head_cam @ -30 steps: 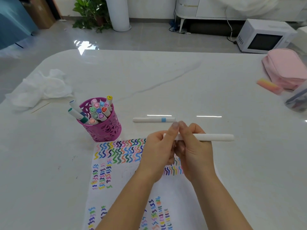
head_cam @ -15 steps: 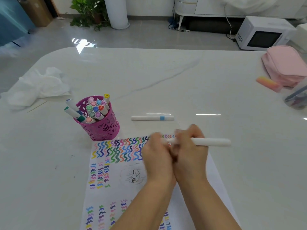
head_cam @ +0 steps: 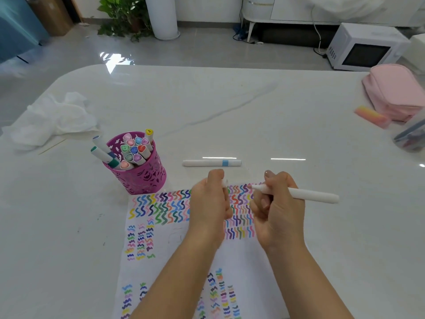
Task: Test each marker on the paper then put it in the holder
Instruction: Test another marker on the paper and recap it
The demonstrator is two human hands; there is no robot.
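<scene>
My right hand grips a white marker, uncapped, with its fine tip pointing left just above the paper. My left hand holds the marker's cap, mostly hidden in the fingers, a short gap to the left of the tip. The paper is covered with rows of coloured squiggles. A magenta perforated holder stands at the paper's far left corner, packed with several markers. Another white marker with a blue band lies on the table just beyond my hands.
A crumpled white tissue lies at the far left. At the right edge sit a pink pouch, a pink-orange eraser block and a clear container. A white microwave stands on the floor beyond the table.
My hands were together on the capped marker; they have pulled apart, the left taking the cap off to the left and the right keeping the marker body.
</scene>
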